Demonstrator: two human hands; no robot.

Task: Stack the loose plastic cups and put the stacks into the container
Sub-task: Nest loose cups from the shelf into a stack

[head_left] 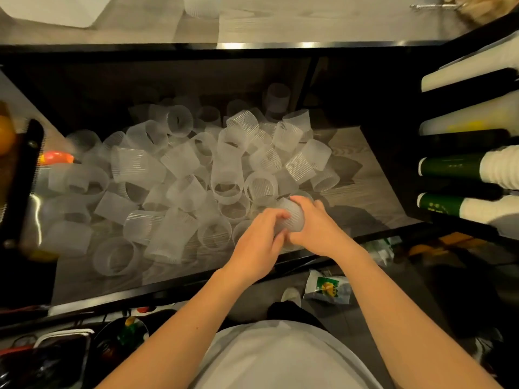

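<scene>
Holding one frosted cup [292, 217] between them at the near edge of the big cup pile [196, 175], left hand [257, 245] and right hand [314, 228] (both curled round it) should push straight.

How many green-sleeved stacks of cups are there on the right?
2: the upper green-sleeved stack lies directly above the lower green-sleeved stack, both on the right-hand rack. More may be hidden beyond the frame.

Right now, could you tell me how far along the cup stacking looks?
Early. No finished stack shows on the shelf. In hand: the left hand and right hand both grip a ribbed cup. Left: a large pile of loose cups lies unstacked.
</scene>
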